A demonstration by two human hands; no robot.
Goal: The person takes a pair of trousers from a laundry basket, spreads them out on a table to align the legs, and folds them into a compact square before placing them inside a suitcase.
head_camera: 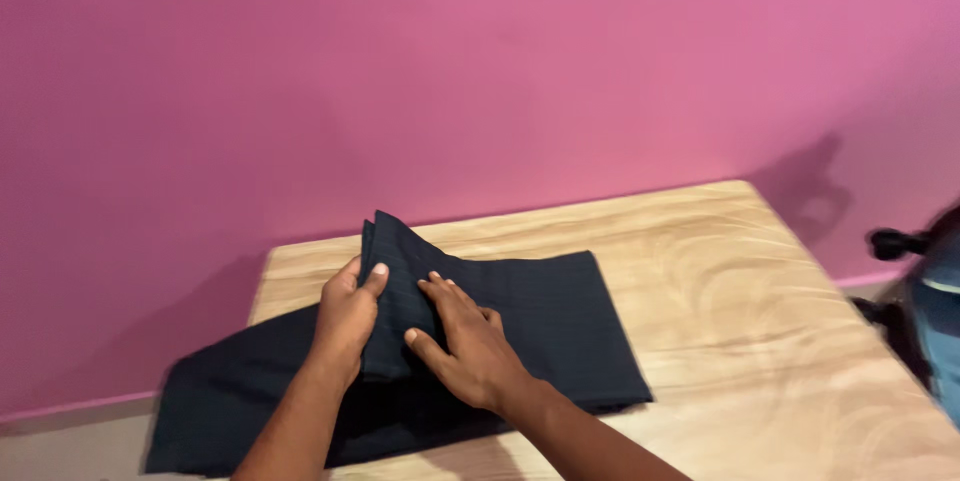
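Fingers pressing dark cloth, left hand gripping fold

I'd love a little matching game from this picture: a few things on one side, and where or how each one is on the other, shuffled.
Things:
1. left hand
2. right hand
3. dark cloth
4. wooden table

States or places:
A. stands against the pink wall
B. lies flat, palm down, pressing on the fabric
C. grips the raised folded edge, thumb on top
D. spread over the tabletop, one end hanging off the left side

Pairs: 1-C, 2-B, 3-D, 4-A
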